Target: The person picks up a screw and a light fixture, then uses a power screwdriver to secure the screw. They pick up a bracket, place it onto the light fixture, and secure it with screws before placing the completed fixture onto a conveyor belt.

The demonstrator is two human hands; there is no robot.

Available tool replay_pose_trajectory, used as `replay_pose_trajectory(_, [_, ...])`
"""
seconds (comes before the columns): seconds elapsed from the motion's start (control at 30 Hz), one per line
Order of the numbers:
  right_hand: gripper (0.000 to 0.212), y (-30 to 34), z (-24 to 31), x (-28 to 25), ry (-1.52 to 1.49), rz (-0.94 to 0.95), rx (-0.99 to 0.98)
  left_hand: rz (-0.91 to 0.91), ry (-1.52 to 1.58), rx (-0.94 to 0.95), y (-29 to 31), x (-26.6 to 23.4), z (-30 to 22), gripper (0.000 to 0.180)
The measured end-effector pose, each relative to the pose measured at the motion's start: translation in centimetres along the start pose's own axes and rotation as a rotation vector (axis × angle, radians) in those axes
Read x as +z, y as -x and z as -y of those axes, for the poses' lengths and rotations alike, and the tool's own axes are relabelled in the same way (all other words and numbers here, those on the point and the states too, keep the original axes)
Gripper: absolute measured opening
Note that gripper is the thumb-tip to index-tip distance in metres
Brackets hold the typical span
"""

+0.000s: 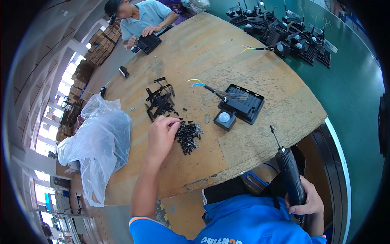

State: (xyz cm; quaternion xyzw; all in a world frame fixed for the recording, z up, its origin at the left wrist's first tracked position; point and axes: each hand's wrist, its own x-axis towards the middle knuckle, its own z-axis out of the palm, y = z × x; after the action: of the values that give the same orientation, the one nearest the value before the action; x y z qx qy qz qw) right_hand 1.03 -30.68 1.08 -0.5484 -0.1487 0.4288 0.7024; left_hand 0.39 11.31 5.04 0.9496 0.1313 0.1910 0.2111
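My left hand [161, 134] is over the wooden table, its fingers pinched at the edge of a pile of small black screws [187, 137]. Whatever sits between the fingertips is too small to make out. Just beyond that hand lies a heap of black metal brackets [161, 97]. My right hand [307, 199] is wrapped round a black electric screwdriver [291, 173], off the table's near edge, with its bit pointing up and away. Between the hands, on the table, rests a black floodlight [243, 106] with a domed sensor [224, 118] and a cable ending in coloured wires [198, 83].
A clear plastic bag [103, 136] stands at the table's left edge. Across the wooden table [211, 44], another person [148, 18] handles a black floodlight [149, 43]. Several floodlights [280, 34] crowd the green surface [345, 89] at right. A dark cylindrical tool [124, 72] lies far left.
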Motion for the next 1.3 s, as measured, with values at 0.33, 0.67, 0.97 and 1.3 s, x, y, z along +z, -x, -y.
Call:
replay_pose_trajectory(0.33, [0.074, 0.5, 0.3, 0.4, 0.028, -0.100, 0.032, 0.035, -0.217, 0.037, -2.6, 2.3, 1.2, 0.015])
replay_pose_trajectory(0.67, [0.075, 0.5, 0.4, -0.1, 0.068, -0.025, 0.047, 0.056, -0.192, 0.034, -3.1, 2.5, 1.5, 0.012])
replay_pose_trajectory(0.97, [0.071, 0.8, -0.3, -0.8, 0.096, 0.024, 0.007, 0.175, -0.322, 0.037, -5.4, 3.0, -1.1, 0.010])
replay_pose_trajectory(1.3, [0.072, 2.6, -1.2, -1.5, 0.067, -0.022, 0.013, 0.385, 0.999, -0.208, -6.3, 9.7, -9.5, 0.014])
